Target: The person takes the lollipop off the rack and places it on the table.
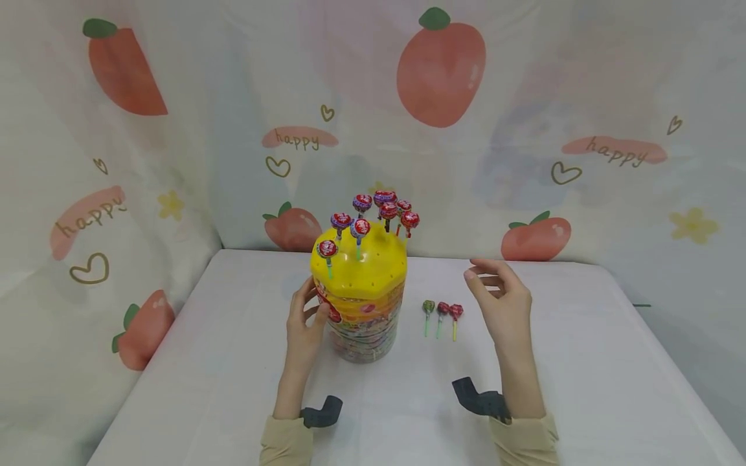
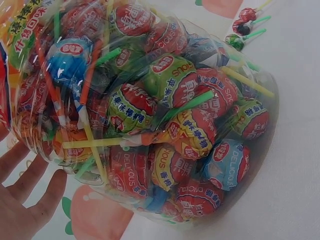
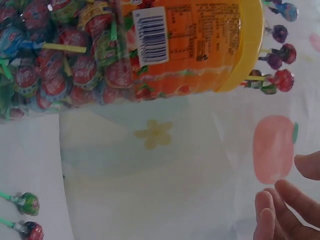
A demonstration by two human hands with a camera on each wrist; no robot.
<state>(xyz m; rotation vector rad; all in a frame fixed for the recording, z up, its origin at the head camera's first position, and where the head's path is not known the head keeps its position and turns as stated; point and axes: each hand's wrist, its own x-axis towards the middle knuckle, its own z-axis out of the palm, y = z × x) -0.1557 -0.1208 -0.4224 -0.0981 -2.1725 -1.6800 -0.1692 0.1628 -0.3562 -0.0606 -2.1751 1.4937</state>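
Note:
A clear plastic jar [image 1: 366, 330] packed with wrapped lollipops stands upright on the table, under a yellow lid [image 1: 375, 272] dotted with small holes. Several lollipops [image 1: 360, 228] stick up from the lid, heads on top. My left hand [image 1: 305, 327] rests at the jar's left side, fingers loosely spread, as the left wrist view also shows. Three loose lollipops [image 1: 443, 309] lie in a row to the right of the jar, one green and two red. Beyond them my right hand [image 1: 506, 301] hovers in the air, fingers and thumb bent and apart, holding nothing.
A white cloth covers the table [image 1: 233, 362]. Behind and at the sides hangs a pale curtain [image 1: 361, 65] printed with peaches, hearts and "happy". Dark straps [image 1: 480, 400] with camera mounts sit on both wrists, below beige sleeves [image 1: 524, 440].

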